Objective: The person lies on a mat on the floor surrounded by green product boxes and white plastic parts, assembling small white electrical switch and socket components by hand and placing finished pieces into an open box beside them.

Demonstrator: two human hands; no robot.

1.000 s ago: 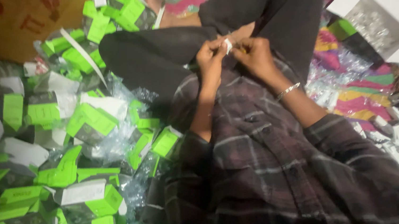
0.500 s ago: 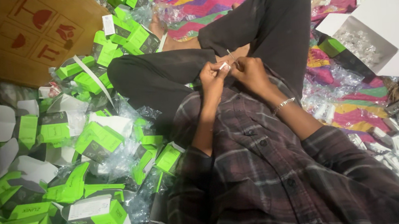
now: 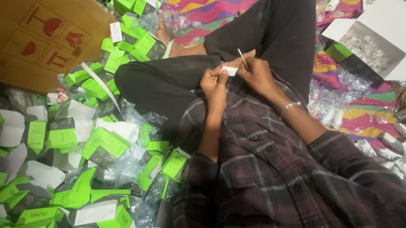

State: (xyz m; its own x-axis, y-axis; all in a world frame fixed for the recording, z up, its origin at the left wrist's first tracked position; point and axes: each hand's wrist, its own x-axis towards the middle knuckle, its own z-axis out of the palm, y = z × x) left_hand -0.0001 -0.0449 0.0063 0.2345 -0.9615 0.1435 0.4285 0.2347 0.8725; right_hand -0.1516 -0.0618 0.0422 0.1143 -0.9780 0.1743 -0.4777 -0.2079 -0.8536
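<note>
Head view: the person sits cross-legged, both hands raised together over the lap at mid-scene. The left hand [image 3: 214, 83] is closed, pinching the left end of a small white rectangular part [image 3: 229, 71]. The right hand [image 3: 256, 72] is closed too, touching the part's right end and gripping a thin white stick [image 3: 241, 57] that points up and far (what kind of stick, I cannot tell). Green and white cartons [image 3: 102, 148] lie heaped left. An open white box [image 3: 389, 31] sits far right.
</note>
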